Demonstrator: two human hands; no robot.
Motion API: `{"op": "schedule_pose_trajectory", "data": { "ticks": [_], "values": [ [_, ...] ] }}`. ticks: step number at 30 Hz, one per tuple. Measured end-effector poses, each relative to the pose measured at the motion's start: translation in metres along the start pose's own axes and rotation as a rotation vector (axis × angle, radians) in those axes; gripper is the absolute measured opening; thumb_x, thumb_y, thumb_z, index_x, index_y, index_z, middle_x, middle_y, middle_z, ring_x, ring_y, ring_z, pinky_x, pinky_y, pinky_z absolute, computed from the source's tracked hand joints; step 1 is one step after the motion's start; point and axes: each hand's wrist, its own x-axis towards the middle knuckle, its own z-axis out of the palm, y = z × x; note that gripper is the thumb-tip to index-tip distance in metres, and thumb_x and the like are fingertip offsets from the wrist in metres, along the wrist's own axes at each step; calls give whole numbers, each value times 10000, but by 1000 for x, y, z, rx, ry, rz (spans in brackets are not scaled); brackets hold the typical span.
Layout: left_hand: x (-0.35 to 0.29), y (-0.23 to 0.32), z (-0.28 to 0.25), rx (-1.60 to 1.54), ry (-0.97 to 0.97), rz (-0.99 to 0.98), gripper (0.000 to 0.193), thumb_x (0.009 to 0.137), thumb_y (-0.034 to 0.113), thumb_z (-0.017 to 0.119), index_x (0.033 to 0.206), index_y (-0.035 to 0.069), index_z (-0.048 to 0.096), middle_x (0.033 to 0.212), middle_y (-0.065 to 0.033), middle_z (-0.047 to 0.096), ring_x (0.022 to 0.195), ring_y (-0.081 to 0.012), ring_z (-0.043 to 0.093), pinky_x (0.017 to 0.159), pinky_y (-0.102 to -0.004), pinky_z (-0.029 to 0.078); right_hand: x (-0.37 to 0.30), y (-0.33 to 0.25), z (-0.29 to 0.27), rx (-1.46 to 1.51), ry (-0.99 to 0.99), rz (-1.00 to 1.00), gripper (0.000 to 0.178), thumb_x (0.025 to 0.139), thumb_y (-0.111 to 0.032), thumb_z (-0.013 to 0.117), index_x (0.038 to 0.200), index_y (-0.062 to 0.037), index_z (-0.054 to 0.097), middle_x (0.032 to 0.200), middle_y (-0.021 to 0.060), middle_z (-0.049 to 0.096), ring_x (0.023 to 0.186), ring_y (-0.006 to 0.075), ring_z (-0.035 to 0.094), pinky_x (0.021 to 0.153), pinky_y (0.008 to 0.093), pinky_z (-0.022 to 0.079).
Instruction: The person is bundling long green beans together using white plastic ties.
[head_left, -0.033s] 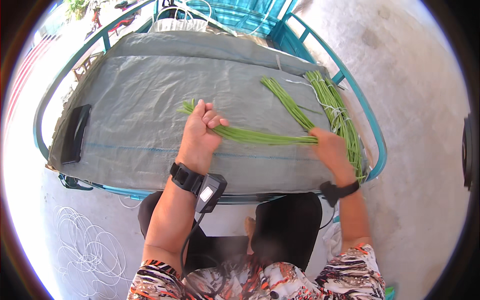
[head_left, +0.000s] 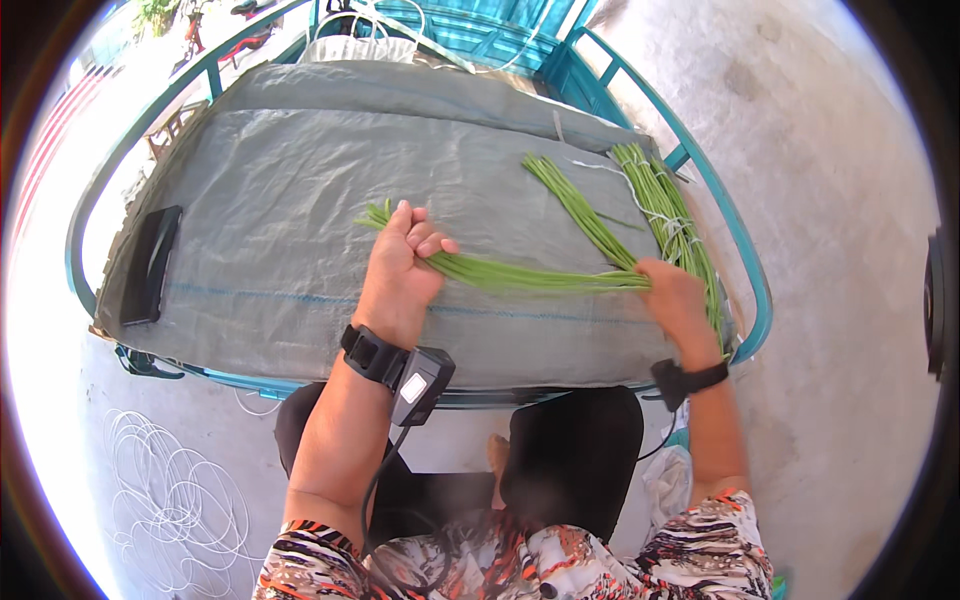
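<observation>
My left hand (head_left: 405, 250) is closed around one end of a bunch of long, thin green stalks that look like long beans (head_left: 530, 275). Short tips stick out past its thumb side. At the bunch's other end, my right hand (head_left: 675, 300) has its fingers wrapped on the stalks, slightly blurred. The bunch stretches almost level between both hands, just over the grey sheet (head_left: 300, 200). A smaller loose bunch (head_left: 575, 205) lies slanted on the sheet, its lower end reaching my right hand. Beyond it, tied bundles (head_left: 660, 205) with white string lie along the right side.
A black flat device (head_left: 152, 265) lies at the sheet's left edge. Teal metal rails (head_left: 720, 200) curve round the cart bed on both sides. Coiled white cord (head_left: 180, 490) lies on the floor at lower left. My knees (head_left: 575, 440) are against the near edge.
My right hand has shifted slightly to the right along the stalks. The left hand keeps its grip in the same place.
</observation>
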Motion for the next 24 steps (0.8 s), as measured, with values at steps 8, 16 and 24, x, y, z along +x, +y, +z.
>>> {"op": "schedule_pose_trajectory", "data": {
  "ticks": [8,16,24],
  "values": [
    [-7,0,23,183,231,-7,148,933,196,475,837,84,459,562,29,337,498,-111,355,587,-321,409,33,77,-25,-476,-111,-29,130,739,-57,542,851,-69,605,883,118,606,909,306,576,724,419,459],
    [1,-5,11,143,178,-4,200,987,229,378,838,99,412,656,4,393,556,-136,397,648,-348,425,149,-47,50,-13,26,-291,132,764,-175,600,863,-94,631,886,98,597,885,304,584,722,431,472],
    [-2,-7,11,131,166,-39,212,989,235,376,834,96,415,658,12,402,562,-133,416,667,-357,442,190,-49,102,-121,32,-130,127,768,-192,610,836,-85,603,893,98,578,891,291,572,684,448,478]
  ]
}}
